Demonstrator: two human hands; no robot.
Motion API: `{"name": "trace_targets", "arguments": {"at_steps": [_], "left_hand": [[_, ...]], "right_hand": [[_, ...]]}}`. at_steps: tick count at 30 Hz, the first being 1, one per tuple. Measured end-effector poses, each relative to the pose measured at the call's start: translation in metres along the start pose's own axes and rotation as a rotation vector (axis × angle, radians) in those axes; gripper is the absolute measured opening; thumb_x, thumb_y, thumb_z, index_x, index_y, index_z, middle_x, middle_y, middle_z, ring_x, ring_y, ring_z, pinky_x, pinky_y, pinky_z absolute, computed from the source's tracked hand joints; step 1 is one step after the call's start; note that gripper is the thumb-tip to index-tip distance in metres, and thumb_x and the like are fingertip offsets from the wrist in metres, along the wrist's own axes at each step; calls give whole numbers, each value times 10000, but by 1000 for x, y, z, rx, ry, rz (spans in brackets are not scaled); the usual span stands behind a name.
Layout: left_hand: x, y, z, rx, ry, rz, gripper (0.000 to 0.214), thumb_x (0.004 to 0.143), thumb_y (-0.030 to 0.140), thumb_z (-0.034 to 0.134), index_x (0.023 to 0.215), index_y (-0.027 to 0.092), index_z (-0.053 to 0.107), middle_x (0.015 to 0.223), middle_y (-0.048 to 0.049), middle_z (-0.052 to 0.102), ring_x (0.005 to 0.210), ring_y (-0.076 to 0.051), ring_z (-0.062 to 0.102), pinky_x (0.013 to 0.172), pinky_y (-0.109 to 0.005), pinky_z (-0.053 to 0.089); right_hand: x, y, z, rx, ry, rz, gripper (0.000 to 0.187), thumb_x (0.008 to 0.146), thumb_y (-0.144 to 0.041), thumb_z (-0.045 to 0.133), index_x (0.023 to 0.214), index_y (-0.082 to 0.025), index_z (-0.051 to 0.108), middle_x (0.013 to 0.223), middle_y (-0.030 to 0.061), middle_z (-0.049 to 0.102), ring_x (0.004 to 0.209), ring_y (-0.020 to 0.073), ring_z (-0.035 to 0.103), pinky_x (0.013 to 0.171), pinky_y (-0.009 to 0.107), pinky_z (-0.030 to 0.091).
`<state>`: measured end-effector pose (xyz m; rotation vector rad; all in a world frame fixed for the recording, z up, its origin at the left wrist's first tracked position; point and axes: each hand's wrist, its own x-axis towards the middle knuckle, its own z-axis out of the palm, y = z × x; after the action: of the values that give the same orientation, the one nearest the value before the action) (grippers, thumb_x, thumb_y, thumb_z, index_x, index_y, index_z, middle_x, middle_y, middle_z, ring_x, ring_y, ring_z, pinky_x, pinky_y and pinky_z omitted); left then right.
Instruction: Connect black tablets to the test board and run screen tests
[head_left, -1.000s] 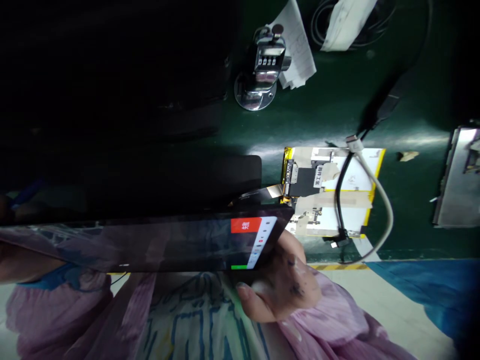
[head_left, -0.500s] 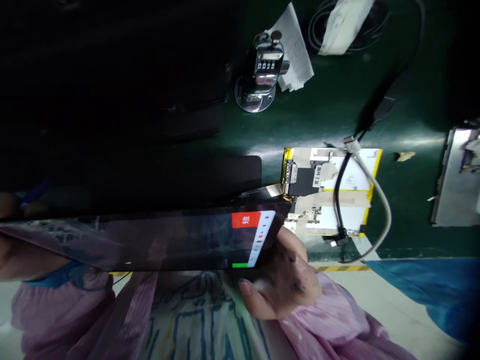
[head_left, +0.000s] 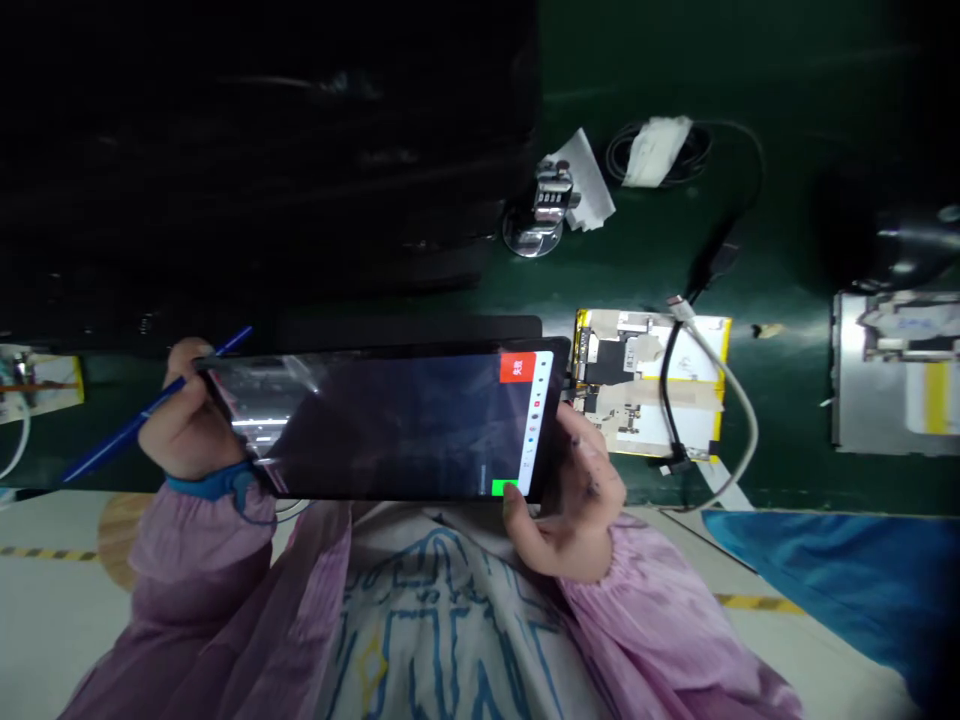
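Note:
A dark tablet screen (head_left: 390, 420) is held flat between both hands above my lap. It shows a red block and a green block along its right end. My left hand (head_left: 187, 425) grips the tablet's left end and also holds a blue pen (head_left: 150, 410) that points down-left. My right hand (head_left: 570, 500) grips the right end, thumb beside the green block. A flex strip links the tablet's right edge to a yellow-edged circuit board (head_left: 649, 385) on the green table.
A grey cable (head_left: 739, 415) loops off the board. A metal hand counter (head_left: 544, 210) and a coiled cable (head_left: 660, 150) lie farther back. A silver panel (head_left: 892, 370) sits at right, a black box (head_left: 262, 160) fills the upper left, blue fabric (head_left: 825, 570) at lower right.
The view has pulled back and the tablet has tilted up toward me. My left hand with the blue pen has come into sight. Both hands keep their hold.

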<state>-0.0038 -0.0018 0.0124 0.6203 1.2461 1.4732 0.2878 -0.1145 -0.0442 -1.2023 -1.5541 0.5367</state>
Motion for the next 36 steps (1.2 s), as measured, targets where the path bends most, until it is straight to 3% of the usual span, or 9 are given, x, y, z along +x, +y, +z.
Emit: {"name": "trace_targets", "arguments": {"at_steps": [4,7,13,17,22,26,30,33,36], "left_hand": [[-5,2,-3,21,-173,80,134,680,179,615,699,153,486,556,24,552,531,-111,540,546,-234,425],[-7,2,-4,4,-229,63,160,682,169,646,699,148,488,584,5,589,545,-124,560,534,-236,425],[-6,6,-11,-84,-230,-25,207,691,116,655,736,159,457,662,-1,611,668,-163,615,653,-289,488],[-6,7,-13,-28,-248,-16,222,669,144,680,729,171,468,623,7,599,725,-199,634,686,-314,508],[-6,6,-8,4,-183,12,221,617,155,687,679,175,476,553,17,568,606,-165,589,594,-273,477],[-5,6,-8,1,-142,15,258,578,148,706,656,161,460,525,32,537,508,-104,513,506,-214,396],[-6,7,-10,6,-166,-19,262,607,152,692,676,167,439,536,37,543,527,-115,546,523,-223,400],[-7,7,-11,0,-188,-30,258,636,146,672,688,171,421,557,39,553,559,-131,583,562,-244,431],[-8,6,-12,-1,-191,-43,248,643,154,664,699,174,423,577,31,560,588,-143,605,546,-235,427]], "right_hand": [[6,-2,-8,103,141,41,729,751,-292,515,1428,-245,250,1374,134,403,1277,322,422,974,610,409],[20,3,-34,-72,203,88,652,754,-258,557,1371,-240,349,1298,123,462,1213,296,483,969,548,424],[55,23,-72,-570,-106,224,629,785,-272,555,1364,-150,341,1251,172,562,1189,318,514,1005,575,348],[59,34,-66,-677,-135,244,564,810,-321,500,1331,-153,365,1277,162,566,1202,320,509,1039,597,280],[58,37,-63,-749,-137,280,461,817,-354,465,1246,-185,437,1274,129,569,1171,316,527,1072,671,121],[62,33,-69,-740,-184,273,433,838,-339,445,1245,-193,420,1249,121,589,1147,319,538,1048,714,86],[73,32,-78,-737,-319,199,404,869,-298,430,1259,-192,428,1211,129,604,1139,326,531,1021,693,202],[87,37,-86,-663,-561,-9,300,857,-248,468,1138,-197,557,1160,127,594,1098,289,536,973,526,381],[103,43,-90,-573,-801,-148,233,851,-225,505,1051,-231,623,1099,96,595,986,238,554,905,436,434]]}}
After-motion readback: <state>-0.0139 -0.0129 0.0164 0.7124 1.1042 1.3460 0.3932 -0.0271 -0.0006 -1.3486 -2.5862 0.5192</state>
